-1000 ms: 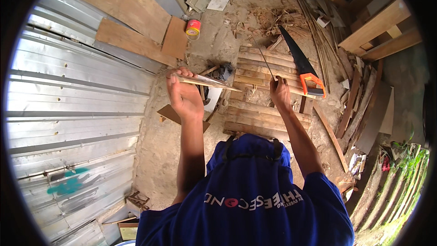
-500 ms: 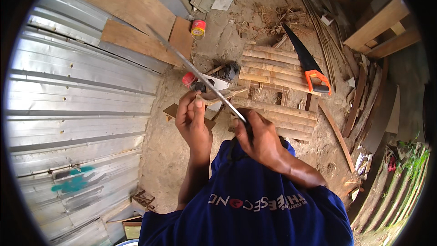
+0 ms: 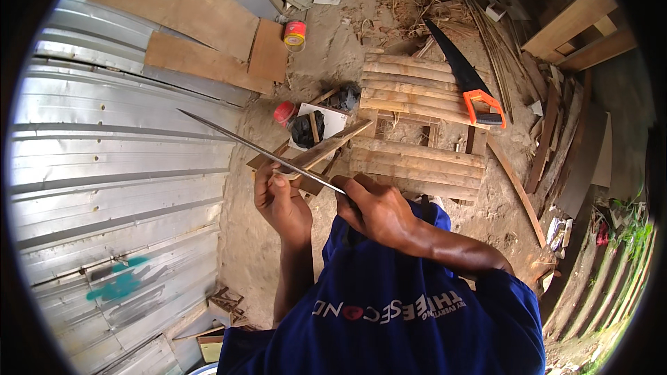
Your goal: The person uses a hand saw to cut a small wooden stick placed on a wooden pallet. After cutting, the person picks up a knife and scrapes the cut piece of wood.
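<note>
My right hand point(image 3: 381, 212) is closed round the handle end of a long, thin blade point(image 3: 233, 135), seen nearly edge-on, that looks like a machete. The blade points up and left toward the metal wall. In my left hand point(image 3: 283, 201) a narrow strip of wood point(image 3: 333, 144) is pinched between thumb and fingers. It slants away to the upper right, its far end by the bamboo bench point(image 3: 410, 164). The blade crosses the strip close to my left fingers; whether they touch I cannot tell. My right fist hides the handle.
A hand saw point(image 3: 462, 73) with an orange and black handle lies on the bench's slats. Beyond my left hand are a black plastic bag point(image 3: 303, 129), a red lid-like thing point(image 3: 283, 112) and a paint can point(image 3: 294, 35). A corrugated metal wall point(image 3: 118, 167) stands at left.
The blade has swung down and to the left, so it lies flatter across the wood strip. Both hands have shifted slightly left and lower, and more of the strip shows.
</note>
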Motion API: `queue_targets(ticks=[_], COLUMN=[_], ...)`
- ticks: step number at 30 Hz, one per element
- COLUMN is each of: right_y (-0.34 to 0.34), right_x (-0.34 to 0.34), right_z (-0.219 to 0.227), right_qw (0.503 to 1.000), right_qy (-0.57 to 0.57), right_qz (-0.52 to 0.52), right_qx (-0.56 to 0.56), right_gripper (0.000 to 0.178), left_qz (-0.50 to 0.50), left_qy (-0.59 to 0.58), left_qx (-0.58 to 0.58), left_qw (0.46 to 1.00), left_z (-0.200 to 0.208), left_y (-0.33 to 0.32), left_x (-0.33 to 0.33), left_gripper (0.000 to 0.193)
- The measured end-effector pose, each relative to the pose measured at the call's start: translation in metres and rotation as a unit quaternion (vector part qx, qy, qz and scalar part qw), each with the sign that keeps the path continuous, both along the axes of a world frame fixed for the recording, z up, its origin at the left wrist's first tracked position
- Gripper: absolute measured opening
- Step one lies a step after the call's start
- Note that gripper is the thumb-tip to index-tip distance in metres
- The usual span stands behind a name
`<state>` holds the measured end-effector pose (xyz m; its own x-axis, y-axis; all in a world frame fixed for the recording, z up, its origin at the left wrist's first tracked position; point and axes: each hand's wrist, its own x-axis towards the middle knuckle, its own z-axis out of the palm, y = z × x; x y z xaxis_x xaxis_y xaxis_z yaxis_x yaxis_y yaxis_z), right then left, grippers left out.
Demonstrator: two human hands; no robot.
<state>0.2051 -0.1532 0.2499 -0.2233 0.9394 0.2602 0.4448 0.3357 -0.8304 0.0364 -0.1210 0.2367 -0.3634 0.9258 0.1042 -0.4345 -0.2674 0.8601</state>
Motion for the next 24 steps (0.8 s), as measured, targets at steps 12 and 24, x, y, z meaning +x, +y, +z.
queue_targets(ticks=[12,24], right_y=[0.005,0.017], right_x=[0.0,0.007], right_z=[0.012,0.0], right_qw=[0.998,0.994], right_qy=[-0.05,-0.088], right_qz=[-0.002,-0.008], right_qx=[-0.032,-0.057], right_gripper=[0.031,0.029], left_qz=[0.02,0.006], left_qy=[-0.005,-0.01], left_qx=[0.0,-0.007], left_qw=[1.0,1.0], left_z=[0.003,0.005], left_y=[-0.001,0.007], left_x=[0.003,0.012], left_gripper=[0.027,0.028])
